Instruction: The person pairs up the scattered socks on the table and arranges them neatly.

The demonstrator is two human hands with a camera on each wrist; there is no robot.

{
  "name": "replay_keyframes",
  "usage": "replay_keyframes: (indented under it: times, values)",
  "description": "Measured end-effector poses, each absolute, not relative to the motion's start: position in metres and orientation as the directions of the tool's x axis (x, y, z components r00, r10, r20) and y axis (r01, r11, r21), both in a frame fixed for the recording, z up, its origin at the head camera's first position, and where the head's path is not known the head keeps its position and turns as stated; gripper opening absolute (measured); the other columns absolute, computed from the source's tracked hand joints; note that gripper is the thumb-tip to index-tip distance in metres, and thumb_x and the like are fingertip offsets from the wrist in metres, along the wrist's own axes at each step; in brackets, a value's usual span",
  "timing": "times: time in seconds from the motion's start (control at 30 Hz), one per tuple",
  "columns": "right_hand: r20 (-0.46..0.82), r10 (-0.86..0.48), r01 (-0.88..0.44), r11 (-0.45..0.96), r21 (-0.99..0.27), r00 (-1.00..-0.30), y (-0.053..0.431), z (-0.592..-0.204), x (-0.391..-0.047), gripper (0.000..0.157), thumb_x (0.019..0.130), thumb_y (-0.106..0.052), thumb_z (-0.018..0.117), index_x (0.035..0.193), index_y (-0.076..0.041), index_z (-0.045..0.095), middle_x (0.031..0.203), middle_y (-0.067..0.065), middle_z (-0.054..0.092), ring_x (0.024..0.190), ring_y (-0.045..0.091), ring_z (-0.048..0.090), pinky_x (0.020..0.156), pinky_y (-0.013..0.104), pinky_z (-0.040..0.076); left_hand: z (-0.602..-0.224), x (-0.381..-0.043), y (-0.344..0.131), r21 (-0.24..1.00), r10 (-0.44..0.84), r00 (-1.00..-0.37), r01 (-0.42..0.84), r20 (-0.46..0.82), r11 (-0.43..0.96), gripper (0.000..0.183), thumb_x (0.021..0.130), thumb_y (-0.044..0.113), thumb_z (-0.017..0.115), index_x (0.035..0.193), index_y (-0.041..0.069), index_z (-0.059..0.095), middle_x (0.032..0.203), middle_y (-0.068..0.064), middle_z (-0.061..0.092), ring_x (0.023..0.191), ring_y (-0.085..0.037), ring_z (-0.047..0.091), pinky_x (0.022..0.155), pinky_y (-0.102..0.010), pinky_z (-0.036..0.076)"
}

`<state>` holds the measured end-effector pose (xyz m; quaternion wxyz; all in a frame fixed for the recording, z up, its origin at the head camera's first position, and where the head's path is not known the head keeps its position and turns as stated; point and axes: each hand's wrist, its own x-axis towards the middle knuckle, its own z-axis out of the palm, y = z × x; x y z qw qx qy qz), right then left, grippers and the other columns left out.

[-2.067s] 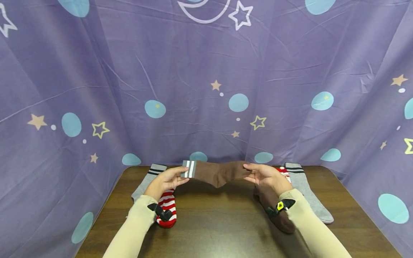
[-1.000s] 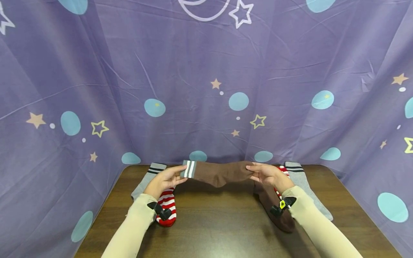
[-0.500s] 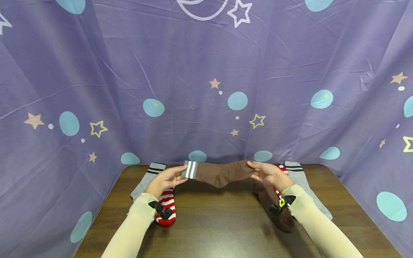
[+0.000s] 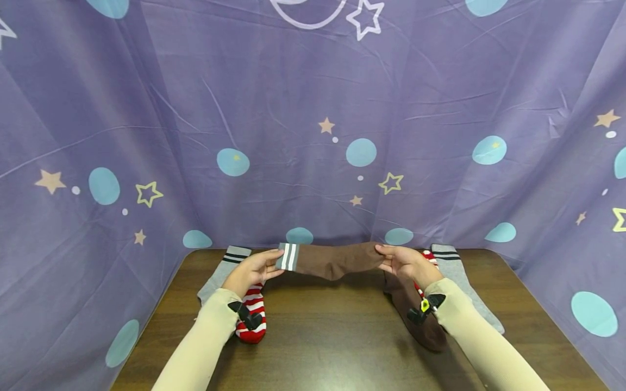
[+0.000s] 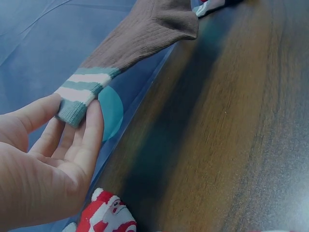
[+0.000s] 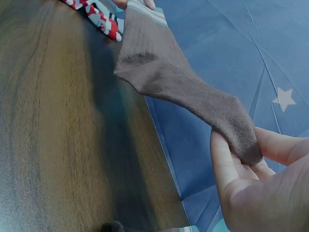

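"Brown sock (image 4: pixel 337 262), held above the worktop's (image 4: pixel 332 336) far side: where could that fail?"

"At its ends, I'd judge. The left hand (image 4: pixel 253 271) pinches the striped cuff (image 4: pixel 289 257), the right hand (image 4: pixel 408 267) the toe (image 6: pixel 247 145); both pinches take little cloth, so a hard pull could free one."

"Do the wrist views add anything?"

"The left one shows what looks like a printed figure on the red-and-white sock (image 5: pixel 107 215); the head view gives only stripes, yet places a second brown sock (image 4: pixel 426 335) near right, partly hidden by the right hand."

Left hand (image 4: pixel 251 272), right hand (image 4: pixel 408 266) pinching, thumbs uppermost; forearms (image 4: pixel 195 342) converging.
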<state>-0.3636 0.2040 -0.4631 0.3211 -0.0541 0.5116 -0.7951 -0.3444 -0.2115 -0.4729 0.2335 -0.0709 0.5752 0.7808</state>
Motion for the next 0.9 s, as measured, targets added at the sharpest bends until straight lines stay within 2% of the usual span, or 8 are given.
replay_keyframes:
  times: [0.17, 0.23, 0.5, 0.77, 0.9]
  values:
    - [-0.321, -0.515, 0.499, -0.255, -0.828, -0.795, 0.195, -0.446, -0.35, 0.036, 0.11, -0.006, 0.039, 0.09, -0.015, 0.068, 0.084, -0.006, 0.073, 0.082, 0.007, 0.07, 0.082, 0.023, 0.06, -0.474, -0.346, -0.211, 0.868, 0.262, -0.883, -0.448, -0.39, -0.215, 0.028, 0.107, 0.013, 0.05, 0.133, 0.004, 0.049, 0.086, 0.006, 0.069, 0.08, -0.007, 0.069, 0.074, -0.024, 0.059]
    - [-0.33, -0.523, 0.51, -0.247, -0.824, -0.786, 0.196, -0.447, -0.351, 0.041, 0.11, -0.006, 0.034, 0.09, -0.015, 0.068, 0.084, -0.005, 0.073, 0.083, 0.007, 0.071, 0.082, 0.024, 0.06, -0.475, -0.346, -0.212, 0.872, 0.26, -0.884, -0.444, -0.389, -0.203, 0.033, 0.107, 0.013, 0.05, 0.137, 0.002, 0.047, 0.086, 0.007, 0.069, 0.08, -0.007, 0.068, 0.074, -0.023, 0.058]
    - [-0.349, -0.519, 0.515, -0.216, -0.829, -0.78, 0.199, -0.453, -0.355, 0.04, 0.111, -0.006, 0.034, 0.09, -0.016, 0.067, 0.084, -0.006, 0.074, 0.084, 0.007, 0.071, 0.083, 0.025, 0.061, -0.477, -0.346, -0.213, 0.884, 0.252, -0.885, -0.437, -0.391, -0.166, 0.028, 0.107, 0.013, 0.048, 0.133, 0.003, 0.049, 0.084, 0.008, 0.068, 0.08, -0.005, 0.067, 0.076, -0.023, 0.056]
    - [-0.358, -0.515, 0.512, -0.193, -0.837, -0.779, 0.2, -0.461, -0.357, 0.041, 0.11, -0.007, 0.034, 0.089, -0.017, 0.067, 0.085, -0.007, 0.075, 0.083, 0.006, 0.072, 0.084, 0.024, 0.061, -0.482, -0.347, -0.212, 0.862, 0.241, -0.874, -0.47, -0.423, -0.193, 0.017, 0.105, 0.007, 0.05, 0.121, 0.006, 0.056, 0.08, 0.006, 0.069, 0.076, -0.006, 0.067, 0.07, -0.021, 0.057]
    - [-0.374, -0.509, 0.525, -0.191, -0.829, -0.775, 0.2, -0.465, -0.357, 0.042, 0.11, -0.006, 0.034, 0.088, -0.016, 0.068, 0.086, -0.005, 0.076, 0.083, 0.007, 0.073, 0.082, 0.024, 0.061, -0.484, -0.346, -0.211, 0.852, 0.215, -0.867, -0.488, -0.449, -0.191, 0.016, 0.104, 0.004, 0.053, 0.119, 0.004, 0.056, 0.081, 0.004, 0.068, 0.076, -0.008, 0.067, 0.078, -0.025, 0.06]
